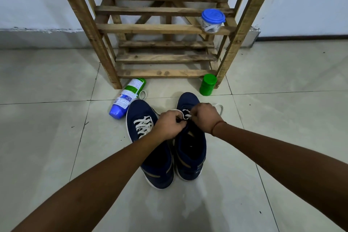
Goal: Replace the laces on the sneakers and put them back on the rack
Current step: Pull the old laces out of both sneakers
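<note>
Head view: at frame centre, the left hand and right hand meet. Both pinch the white lace on the right-of-centre sneaker, which points up-frame toward the rack.

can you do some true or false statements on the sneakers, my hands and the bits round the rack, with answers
1. The left hand and the right hand both pinch the lace of the sneaker on the right. True.
2. The sneaker on the left has nothing threaded in it. False: its white lace crisscrosses the eyelets.
3. The blue-lidded tub sits on a shelf of the wooden rack. True.
4. The green jar sits on a shelf. False: it stands on the floor by the rack's front leg.
5. The spray bottle stands upright. False: it lies on its side.
</note>
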